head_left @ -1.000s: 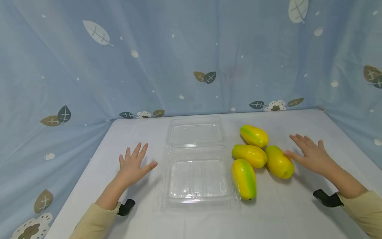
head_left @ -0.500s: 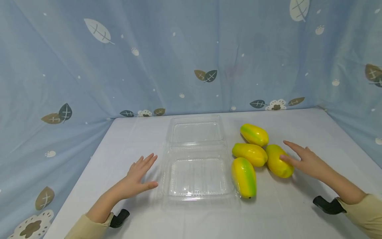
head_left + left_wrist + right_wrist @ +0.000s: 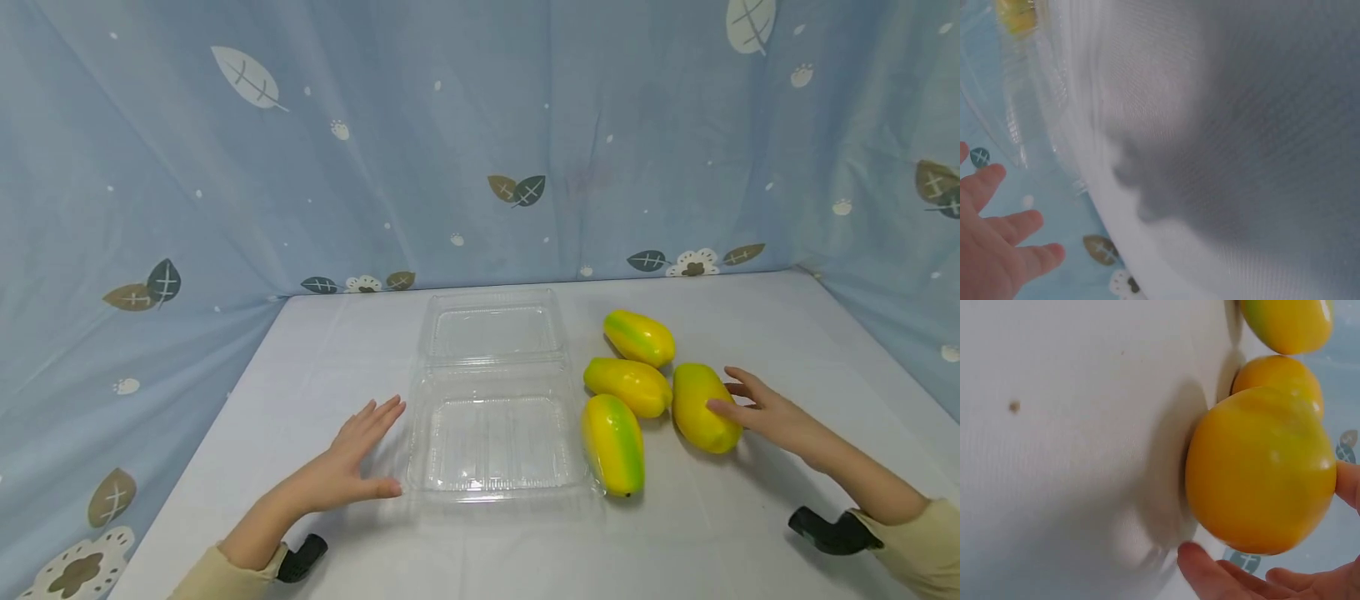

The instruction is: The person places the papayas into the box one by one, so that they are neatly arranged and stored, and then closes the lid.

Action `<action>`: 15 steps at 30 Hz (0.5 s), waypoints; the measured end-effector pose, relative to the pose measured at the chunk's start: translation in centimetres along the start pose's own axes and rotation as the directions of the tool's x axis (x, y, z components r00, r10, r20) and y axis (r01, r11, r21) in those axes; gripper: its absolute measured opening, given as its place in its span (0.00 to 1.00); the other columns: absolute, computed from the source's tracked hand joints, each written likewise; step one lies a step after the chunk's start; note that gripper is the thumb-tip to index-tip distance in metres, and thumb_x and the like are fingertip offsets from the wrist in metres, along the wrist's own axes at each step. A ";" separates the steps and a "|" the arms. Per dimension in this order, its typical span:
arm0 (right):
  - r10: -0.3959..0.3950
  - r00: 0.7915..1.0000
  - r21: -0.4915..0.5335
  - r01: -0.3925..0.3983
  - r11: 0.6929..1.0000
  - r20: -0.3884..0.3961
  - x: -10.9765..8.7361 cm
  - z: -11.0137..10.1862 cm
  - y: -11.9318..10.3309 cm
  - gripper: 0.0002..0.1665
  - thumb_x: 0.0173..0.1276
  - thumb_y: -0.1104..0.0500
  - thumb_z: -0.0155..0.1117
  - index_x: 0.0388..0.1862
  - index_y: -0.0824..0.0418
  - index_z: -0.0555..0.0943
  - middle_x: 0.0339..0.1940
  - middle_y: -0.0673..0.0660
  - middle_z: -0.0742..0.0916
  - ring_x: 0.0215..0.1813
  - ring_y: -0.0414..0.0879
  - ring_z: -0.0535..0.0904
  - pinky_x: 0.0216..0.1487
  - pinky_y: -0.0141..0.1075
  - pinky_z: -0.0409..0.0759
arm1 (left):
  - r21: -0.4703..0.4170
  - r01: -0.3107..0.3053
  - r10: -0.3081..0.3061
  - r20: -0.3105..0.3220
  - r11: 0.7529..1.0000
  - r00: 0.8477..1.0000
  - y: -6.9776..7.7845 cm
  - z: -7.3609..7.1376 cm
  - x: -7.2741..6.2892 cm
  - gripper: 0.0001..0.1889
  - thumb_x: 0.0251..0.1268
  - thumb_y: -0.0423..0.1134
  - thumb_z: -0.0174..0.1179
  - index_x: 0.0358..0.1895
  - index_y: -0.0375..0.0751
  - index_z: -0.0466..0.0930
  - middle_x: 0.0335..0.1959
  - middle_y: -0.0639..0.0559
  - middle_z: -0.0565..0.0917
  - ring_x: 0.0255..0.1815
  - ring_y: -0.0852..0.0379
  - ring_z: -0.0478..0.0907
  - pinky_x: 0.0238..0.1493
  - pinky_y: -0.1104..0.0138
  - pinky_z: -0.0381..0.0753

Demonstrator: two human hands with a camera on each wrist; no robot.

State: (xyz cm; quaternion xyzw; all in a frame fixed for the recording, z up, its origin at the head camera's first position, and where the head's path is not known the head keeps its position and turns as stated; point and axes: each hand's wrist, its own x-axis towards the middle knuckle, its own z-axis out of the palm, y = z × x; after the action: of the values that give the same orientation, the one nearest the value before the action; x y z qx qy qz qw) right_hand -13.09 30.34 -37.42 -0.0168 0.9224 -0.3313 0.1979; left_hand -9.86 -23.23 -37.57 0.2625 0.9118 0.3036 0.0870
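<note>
A yellow-green papaya (image 3: 703,410), glossy and plump, lies rightmost of several alike on the white table. My right hand (image 3: 772,417) grips it from the right: the thumb (image 3: 1349,481) lies against one side and the fingers (image 3: 1210,575) curl about the other. A clear plastic clamshell box (image 3: 495,500) stands in the middle with its lid (image 3: 491,333) folded back away from me. Left of the box, my left hand (image 3: 348,458) hovers with fingers spread, thumb near the front left corner, holding nothing. The left wrist view shows its fingers (image 3: 1013,228) apart.
Left of the gripped fruit lie three more papayas, a far one (image 3: 639,338), a middle one (image 3: 627,387) and a near one (image 3: 613,446) against the box's right edge. A blue leaf-print curtain (image 3: 420,150) hangs behind and beside the white table (image 3: 525,558).
My right hand has come in and closed round the rightmost papaya, which has shifted slightly and turned. My left hand has swung lower and toward the box, fingers less spread.
</note>
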 end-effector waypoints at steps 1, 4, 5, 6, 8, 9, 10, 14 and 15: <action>0.008 1.000 0.021 -0.008 1.000 0.013 0.0 0.0 0.1 0.51 0.70 0.39 0.44 0.69 0.75 0.36 0.64 0.83 0.54 0.60 0.77 0.56 0.51 0.64 0.67 | 0.000 -0.003 0.003 -0.002 1.000 1.000 0.0 0.1 0.0 0.49 0.49 0.48 0.67 0.72 0.45 0.46 0.73 0.41 0.49 0.70 0.30 0.37 0.56 0.29 0.43; 0.023 0.999 0.085 -0.027 0.996 0.046 -0.1 0.2 0.4 0.51 0.70 0.40 0.44 0.69 0.75 0.36 0.64 0.84 0.51 0.61 0.75 0.56 0.53 0.60 0.70 | 0.001 -0.025 0.025 -0.009 1.000 1.000 0.0 0.2 0.0 0.49 0.49 0.48 0.67 0.72 0.42 0.48 0.72 0.40 0.49 0.70 0.29 0.38 0.56 0.29 0.43; 0.026 0.998 0.103 -0.031 0.994 0.052 0.0 0.3 0.4 0.50 0.70 0.40 0.44 0.69 0.75 0.36 0.64 0.84 0.51 0.61 0.75 0.57 0.53 0.58 0.70 | -0.001 -0.031 0.031 -0.011 1.000 0.999 0.0 0.2 0.0 0.49 0.48 0.48 0.68 0.72 0.41 0.49 0.72 0.40 0.50 0.70 0.29 0.38 0.56 0.29 0.43; 0.026 0.998 0.118 -0.033 0.993 0.057 0.0 0.4 0.5 0.50 0.70 0.41 0.44 0.69 0.75 0.37 0.64 0.84 0.50 0.61 0.75 0.57 0.53 0.57 0.71 | -0.003 -0.033 0.033 -0.010 0.999 0.999 0.0 0.3 0.0 0.48 0.48 0.48 0.68 0.72 0.42 0.49 0.72 0.40 0.50 0.70 0.29 0.38 0.57 0.30 0.43; 0.028 0.998 0.140 -0.037 0.989 0.063 0.0 0.5 0.6 0.50 0.70 0.41 0.45 0.69 0.75 0.37 0.64 0.84 0.49 0.61 0.75 0.57 0.54 0.57 0.71 | 0.000 -0.039 0.039 -0.009 0.999 0.999 0.0 0.4 0.0 0.48 0.48 0.48 0.68 0.72 0.44 0.49 0.72 0.41 0.50 0.70 0.30 0.39 0.57 0.30 0.44; 0.033 0.997 0.148 -0.042 0.988 0.065 0.0 0.6 0.6 0.50 0.69 0.41 0.45 0.69 0.74 0.37 0.64 0.84 0.49 0.61 0.75 0.56 0.54 0.57 0.71 | 0.004 -0.042 0.042 -0.008 0.999 0.999 -0.1 0.4 0.0 0.48 0.48 0.49 0.68 0.72 0.45 0.49 0.72 0.41 0.50 0.70 0.30 0.39 0.57 0.30 0.44; 0.039 0.997 0.158 -0.049 0.986 0.069 0.1 0.6 0.6 0.51 0.69 0.40 0.45 0.69 0.74 0.37 0.64 0.84 0.48 0.61 0.75 0.56 0.54 0.57 0.71 | 0.005 -0.045 0.045 -0.007 0.999 0.999 -0.1 0.4 0.1 0.48 0.48 0.49 0.68 0.72 0.45 0.49 0.73 0.42 0.50 0.70 0.30 0.39 0.57 0.31 0.44; 0.064 0.994 0.188 -0.079 0.979 0.083 0.1 0.8 0.5 0.52 0.68 0.40 0.46 0.69 0.74 0.36 0.65 0.84 0.47 0.61 0.74 0.57 0.54 0.56 0.71 | 0.015 -0.063 0.063 -0.004 0.998 0.998 -0.3 0.6 0.2 0.46 0.49 0.49 0.67 0.71 0.45 0.52 0.73 0.43 0.50 0.69 0.29 0.40 0.57 0.31 0.45; 0.069 0.994 0.194 -0.085 0.977 0.086 0.1 0.8 0.5 0.52 0.68 0.39 0.46 0.69 0.74 0.35 0.65 0.84 0.47 0.60 0.73 0.57 0.54 0.56 0.71 | 0.020 -0.070 0.070 -0.004 0.997 0.998 -0.4 0.6 0.2 0.45 0.49 0.49 0.67 0.70 0.44 0.53 0.72 0.42 0.50 0.69 0.29 0.40 0.57 0.30 0.46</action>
State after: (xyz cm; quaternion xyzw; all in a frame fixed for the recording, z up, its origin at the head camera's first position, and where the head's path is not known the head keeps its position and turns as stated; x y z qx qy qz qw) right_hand -12.83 30.20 -38.30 0.0257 0.8764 -0.4123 0.2476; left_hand -10.01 -23.06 -38.28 0.2942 0.9053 0.2980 0.0716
